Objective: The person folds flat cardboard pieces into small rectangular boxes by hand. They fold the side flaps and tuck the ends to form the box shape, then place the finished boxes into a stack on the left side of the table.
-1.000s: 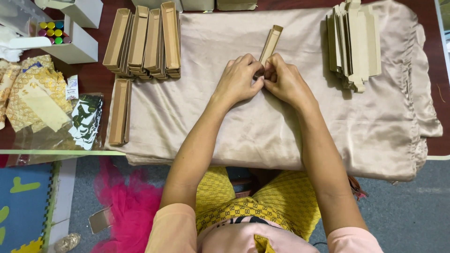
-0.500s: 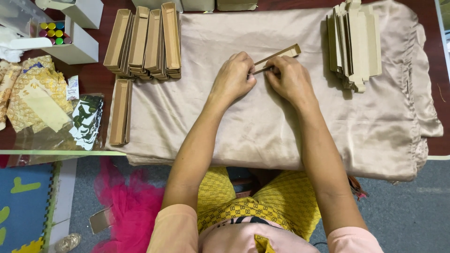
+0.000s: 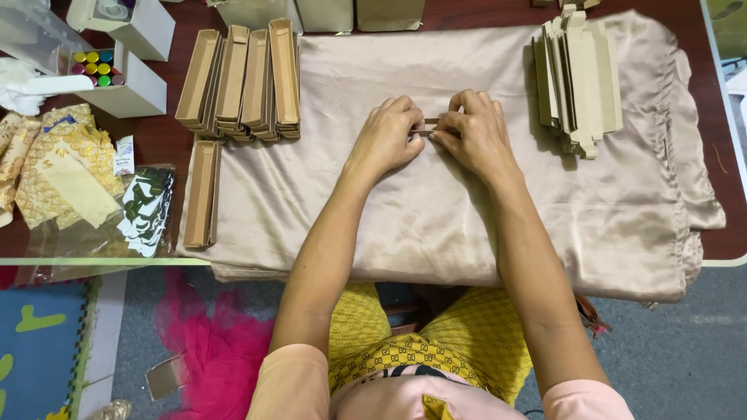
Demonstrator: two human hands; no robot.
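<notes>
On the tabletop point(image 3: 163, 140), a tan satin cloth point(image 3: 436, 210) carries folded cardboard trays point(image 3: 241, 78) at left and flat blanks point(image 3: 580, 74) at right. At its middle, left hand point(image 3: 387, 136) and right hand point(image 3: 476, 134) each pinch a cardboard strip point(image 3: 426, 127), mostly hidden. The fold seems underway; pressing its creases likely needs firm, even fingertips.
</notes>
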